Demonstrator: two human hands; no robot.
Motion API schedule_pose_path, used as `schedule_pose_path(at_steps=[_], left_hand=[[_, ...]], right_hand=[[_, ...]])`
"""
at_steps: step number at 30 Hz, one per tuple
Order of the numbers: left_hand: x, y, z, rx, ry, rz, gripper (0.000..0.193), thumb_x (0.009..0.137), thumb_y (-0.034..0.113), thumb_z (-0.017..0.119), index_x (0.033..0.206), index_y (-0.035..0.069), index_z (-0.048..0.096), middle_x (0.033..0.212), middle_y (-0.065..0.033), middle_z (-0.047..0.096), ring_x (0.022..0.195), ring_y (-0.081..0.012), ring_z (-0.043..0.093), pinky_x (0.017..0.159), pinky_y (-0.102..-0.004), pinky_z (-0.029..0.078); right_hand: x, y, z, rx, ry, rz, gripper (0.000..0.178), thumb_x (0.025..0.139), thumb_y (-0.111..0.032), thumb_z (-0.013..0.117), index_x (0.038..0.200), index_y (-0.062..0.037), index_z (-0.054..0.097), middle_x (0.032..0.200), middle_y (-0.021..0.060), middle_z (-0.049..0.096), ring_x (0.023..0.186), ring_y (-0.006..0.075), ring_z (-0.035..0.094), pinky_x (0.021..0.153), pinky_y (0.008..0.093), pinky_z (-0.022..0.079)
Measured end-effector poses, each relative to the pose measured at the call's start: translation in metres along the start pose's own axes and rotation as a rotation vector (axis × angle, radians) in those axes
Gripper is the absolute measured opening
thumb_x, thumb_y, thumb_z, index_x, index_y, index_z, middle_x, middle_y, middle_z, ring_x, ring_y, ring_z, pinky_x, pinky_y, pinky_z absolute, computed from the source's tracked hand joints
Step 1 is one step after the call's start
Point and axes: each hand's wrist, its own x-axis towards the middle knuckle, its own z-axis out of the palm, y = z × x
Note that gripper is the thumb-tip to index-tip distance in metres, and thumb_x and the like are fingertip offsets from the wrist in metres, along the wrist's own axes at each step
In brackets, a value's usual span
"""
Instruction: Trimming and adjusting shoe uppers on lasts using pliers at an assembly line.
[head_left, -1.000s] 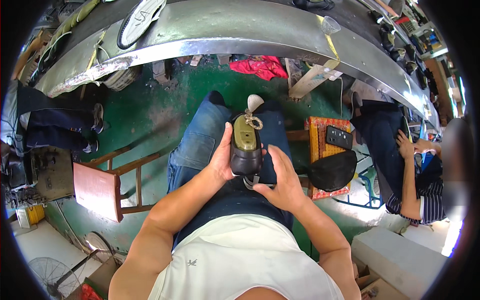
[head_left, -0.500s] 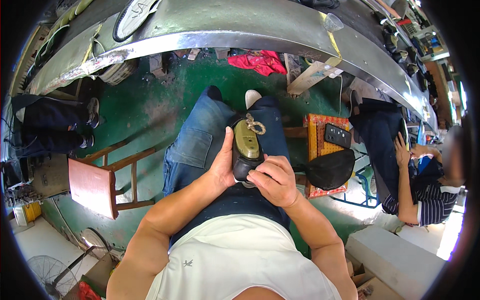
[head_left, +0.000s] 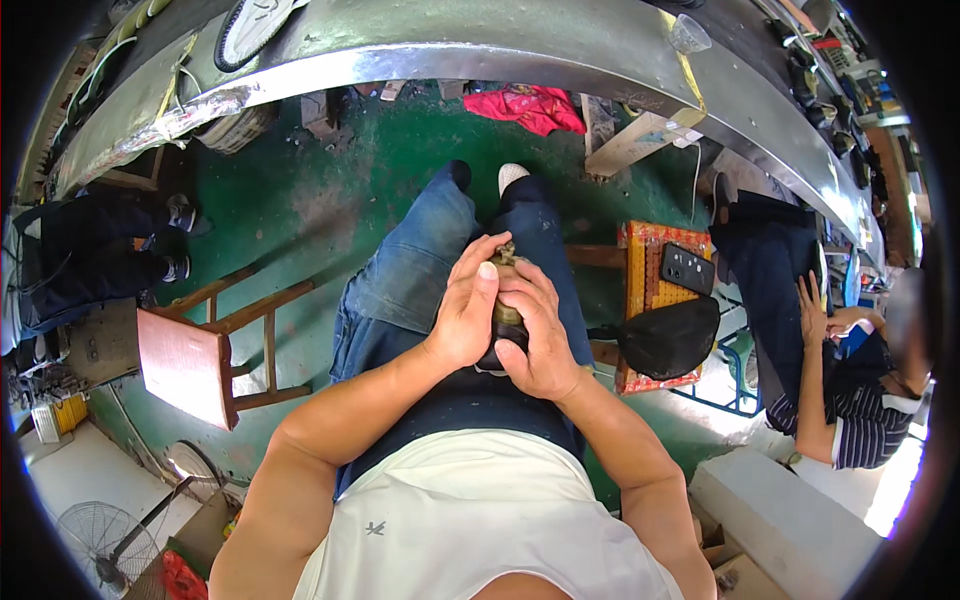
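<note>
On my lap, between my thighs, sits an olive-green shoe last (head_left: 507,314) with a black shoe upper (head_left: 489,359) around its near end. A knotted rope loop (head_left: 507,252) shows at the far end of the last, partly behind fingers. My left hand (head_left: 466,313) wraps the left side, fingers closed over the top and thumb up. From the right, my right hand (head_left: 541,335) grips it with curled fingers, its thumb near the black upper. Most of the last and upper is hidden under both hands.
A metal-topped bench (head_left: 400,65) runs across the far side. At left stands a wooden stool (head_left: 185,365). On the right, a bead-topped seat (head_left: 640,262) bears a phone (head_left: 687,268) and a black pouch (head_left: 670,338). Beyond it sits another person (head_left: 870,415). A fan (head_left: 105,540) stands lower left.
Both hands have moved up over the last and closed around it. My right hand has left the near end of the upper, and the rope loop is now mostly covered.
</note>
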Motion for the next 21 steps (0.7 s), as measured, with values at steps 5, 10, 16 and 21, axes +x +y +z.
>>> schedule_pose_path(at_steps=[5, 10, 16, 21], left_hand=[[0.002, -0.001, 0.004, -0.055, 0.020, -0.075, 0.063, 0.113, 0.032, 0.019, 0.110, -0.002, 0.072, 0.150, -0.0219, 0.046, 0.142, -0.0326, 0.039, 0.119, -0.0415, 0.030], [0.013, 0.003, 0.004, -0.058, 0.020, -0.145, 0.066, 0.113, 0.038, 0.019, 0.108, -0.001, 0.073, 0.147, -0.0204, 0.048, 0.137, -0.0289, 0.045, 0.117, -0.0400, 0.033], [0.001, -0.007, 0.004, -0.024, 0.057, -0.103, 0.063, 0.113, 0.040, 0.023, 0.106, 0.001, 0.072, 0.142, -0.0171, 0.055, 0.137, -0.0319, 0.047, 0.119, -0.0416, 0.031], [-0.007, -0.008, 0.010, -0.106, 0.047, -0.039, 0.052, 0.113, 0.034, 0.031, 0.111, 0.002, 0.072, 0.135, -0.0140, 0.061, 0.148, -0.0333, 0.031, 0.124, -0.0466, 0.019]], right_hand=[[-0.001, -0.001, 0.008, 0.003, 0.106, 0.002, 0.046, 0.095, -0.032, 0.060, 0.127, 0.0009, 0.053, 0.130, 0.0204, 0.056, 0.132, 0.0437, 0.046, 0.111, 0.0557, 0.031], [0.002, 0.003, 0.009, 0.017, 0.158, 0.027, 0.042, 0.094, -0.027, 0.062, 0.124, 0.0007, 0.054, 0.128, 0.0208, 0.057, 0.128, 0.0444, 0.048, 0.110, 0.0563, 0.032], [0.017, -0.011, -0.023, 0.094, -0.213, -0.028, 0.075, 0.080, -0.029, 0.083, 0.136, 0.0008, 0.042, 0.143, 0.0236, 0.045, 0.138, 0.0496, 0.040, 0.118, 0.0600, 0.026], [0.021, -0.014, -0.038, -0.058, -0.339, -0.046, 0.093, 0.062, -0.015, 0.093, 0.138, 0.0007, 0.040, 0.148, 0.0254, 0.041, 0.143, 0.0480, 0.037, 0.117, 0.0563, 0.035]])
